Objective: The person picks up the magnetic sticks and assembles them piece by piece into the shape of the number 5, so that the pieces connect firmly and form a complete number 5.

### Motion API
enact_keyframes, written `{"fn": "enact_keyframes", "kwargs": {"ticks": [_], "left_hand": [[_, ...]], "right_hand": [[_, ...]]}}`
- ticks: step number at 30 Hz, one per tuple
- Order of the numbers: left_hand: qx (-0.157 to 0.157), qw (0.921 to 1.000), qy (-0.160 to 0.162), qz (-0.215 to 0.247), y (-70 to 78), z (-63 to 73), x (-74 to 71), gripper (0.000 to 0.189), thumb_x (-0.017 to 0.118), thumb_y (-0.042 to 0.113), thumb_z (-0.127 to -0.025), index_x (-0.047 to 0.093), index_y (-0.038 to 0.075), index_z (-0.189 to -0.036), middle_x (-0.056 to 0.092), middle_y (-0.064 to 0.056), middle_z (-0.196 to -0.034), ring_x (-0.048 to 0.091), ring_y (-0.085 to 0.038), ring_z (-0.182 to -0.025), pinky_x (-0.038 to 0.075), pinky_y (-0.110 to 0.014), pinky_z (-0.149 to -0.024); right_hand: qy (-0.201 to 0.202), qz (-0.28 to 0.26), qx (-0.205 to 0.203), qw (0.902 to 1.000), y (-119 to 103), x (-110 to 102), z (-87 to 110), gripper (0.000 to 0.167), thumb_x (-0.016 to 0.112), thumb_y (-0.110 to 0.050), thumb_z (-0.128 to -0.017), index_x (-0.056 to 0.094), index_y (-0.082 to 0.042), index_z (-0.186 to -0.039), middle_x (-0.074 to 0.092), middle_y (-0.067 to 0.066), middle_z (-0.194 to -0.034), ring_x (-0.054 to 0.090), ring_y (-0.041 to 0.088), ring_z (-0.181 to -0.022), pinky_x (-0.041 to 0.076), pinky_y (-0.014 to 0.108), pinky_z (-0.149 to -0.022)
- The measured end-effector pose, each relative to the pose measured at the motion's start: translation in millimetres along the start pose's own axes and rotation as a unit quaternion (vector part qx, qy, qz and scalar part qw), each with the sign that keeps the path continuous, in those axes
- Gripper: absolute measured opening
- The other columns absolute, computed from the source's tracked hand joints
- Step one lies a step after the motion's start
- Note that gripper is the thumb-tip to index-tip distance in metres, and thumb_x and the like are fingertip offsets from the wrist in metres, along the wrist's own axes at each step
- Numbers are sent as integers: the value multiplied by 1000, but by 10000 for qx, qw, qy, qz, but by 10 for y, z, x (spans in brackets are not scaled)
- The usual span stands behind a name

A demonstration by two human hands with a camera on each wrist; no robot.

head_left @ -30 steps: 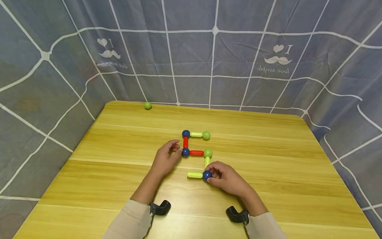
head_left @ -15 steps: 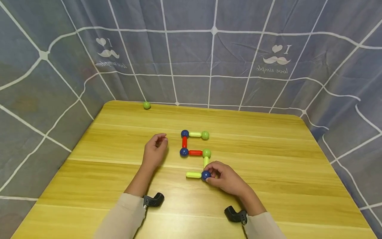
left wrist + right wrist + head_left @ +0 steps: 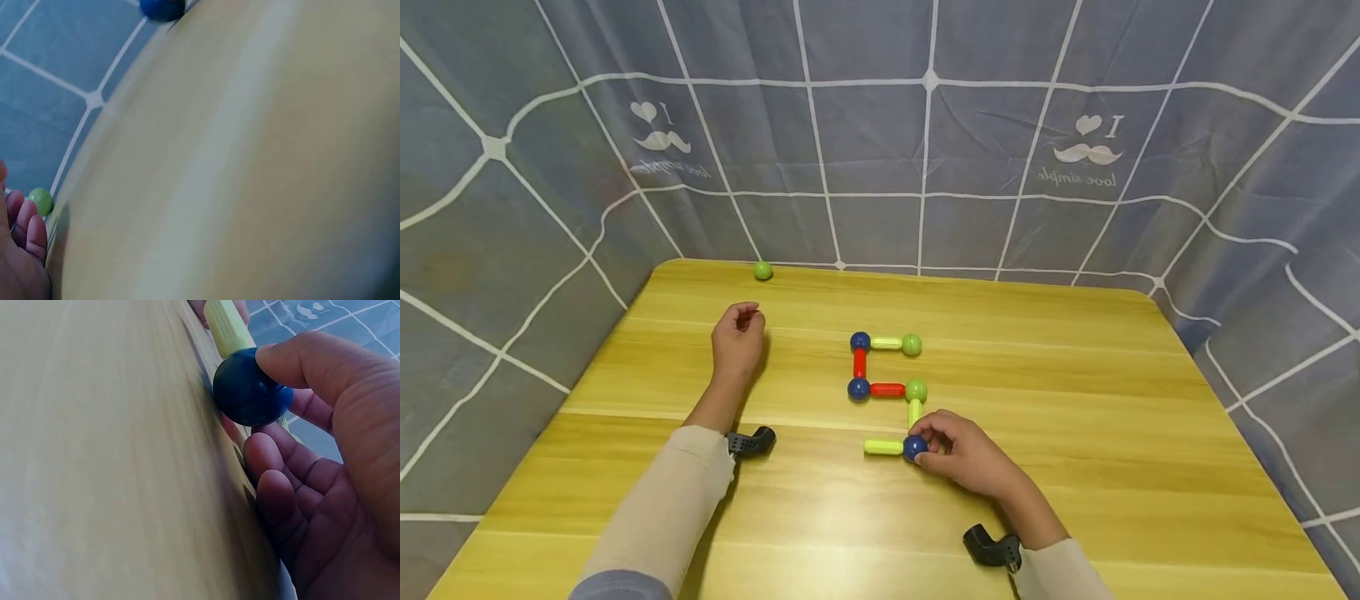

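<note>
A flat chain of balls and rods lies on the table. At its near end a blue ball [image 3: 914, 448] is pinched between the thumb and fingers of my right hand [image 3: 958, 454]; the right wrist view shows this blue ball [image 3: 247, 387] close up. From it a yellow-green rod [image 3: 883, 447] points left, and another runs up to a green ball [image 3: 916, 390]. Red rods [image 3: 887, 390] link two more blue balls [image 3: 859, 389], and a yellow-green rod [image 3: 886, 343] ends in a green ball [image 3: 912, 344]. My left hand [image 3: 738, 340], loosely curled and holding nothing, is over the table's left side.
A loose green ball [image 3: 763, 270] sits at the table's back edge, beyond my left hand. A grey curtain [image 3: 880, 142] with white lines hangs behind and beside the wooden table [image 3: 1075, 375]. Each wrist wears a black device [image 3: 992, 547].
My left hand has left the blue ball at the chain's left corner and moved left and away from me, towards the loose green ball. My right hand keeps its pinch in place.
</note>
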State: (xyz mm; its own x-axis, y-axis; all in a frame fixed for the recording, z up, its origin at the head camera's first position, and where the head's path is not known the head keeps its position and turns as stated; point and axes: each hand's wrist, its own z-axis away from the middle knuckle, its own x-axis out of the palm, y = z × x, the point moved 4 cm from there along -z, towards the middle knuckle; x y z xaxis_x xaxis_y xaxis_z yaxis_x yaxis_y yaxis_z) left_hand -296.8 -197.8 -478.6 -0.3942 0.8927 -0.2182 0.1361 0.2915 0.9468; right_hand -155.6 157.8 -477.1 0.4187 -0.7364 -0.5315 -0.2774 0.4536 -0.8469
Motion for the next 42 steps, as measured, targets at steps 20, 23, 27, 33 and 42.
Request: {"fn": "enact_keyframes", "kwargs": {"ticks": [20, 23, 27, 33, 42], "left_hand": [[547, 9872, -440, -1435, -151, -779, 95, 39, 57, 9, -94, 55, -9, -129, 49, -25, -124, 53, -39, -111, 43, -47, -99], [434, 9864, -518, -1496, -164, -837, 93, 42, 57, 10, -94, 53, -8, -131, 48, -26, -127, 54, -38, -112, 44, -47, -98], [228, 9838, -748, -1614, -159, -921, 111, 50, 57, 14, -94, 47, -5, -140, 44, -25, -132, 52, -35, -111, 43, -46, -99], [157, 9716, -1236, -2010, -104, -1062, 146, 60, 59, 15, -98, 35, -2, -150, 34, -32, -140, 47, -44, -118, 39, -52, -104], [503, 9440, -1837, -2695, -22, -1012, 298, 46, 52, 15, -103, 45, -2, -145, 38, -32, -142, 44, -47, -123, 40, -56, -101]], "right_hand": [[35, -195, 43, 9998, 60, 24, 49, 26, 76, -13, -88, 67, -21, -111, 58, -4, -93, 54, 15, -83, 48, 27, -70], [47, -193, 15, 9998, 61, 29, 51, 26, 76, -13, -88, 67, -22, -111, 58, -4, -92, 54, 15, -82, 48, 27, -69], [60, -145, -41, 9999, 51, 29, 46, 26, 76, -13, -87, 67, -22, -110, 58, -4, -92, 54, 14, -81, 48, 27, -69], [61, -152, -56, 9998, 52, 32, 21, 25, 76, -14, -88, 67, -22, -110, 58, -4, -91, 54, 14, -81, 48, 27, -69], [108, -149, -34, 9998, 72, 34, 6, 23, 77, -17, -88, 68, -23, -108, 58, -3, -91, 54, 14, -81, 48, 26, -69]]}}
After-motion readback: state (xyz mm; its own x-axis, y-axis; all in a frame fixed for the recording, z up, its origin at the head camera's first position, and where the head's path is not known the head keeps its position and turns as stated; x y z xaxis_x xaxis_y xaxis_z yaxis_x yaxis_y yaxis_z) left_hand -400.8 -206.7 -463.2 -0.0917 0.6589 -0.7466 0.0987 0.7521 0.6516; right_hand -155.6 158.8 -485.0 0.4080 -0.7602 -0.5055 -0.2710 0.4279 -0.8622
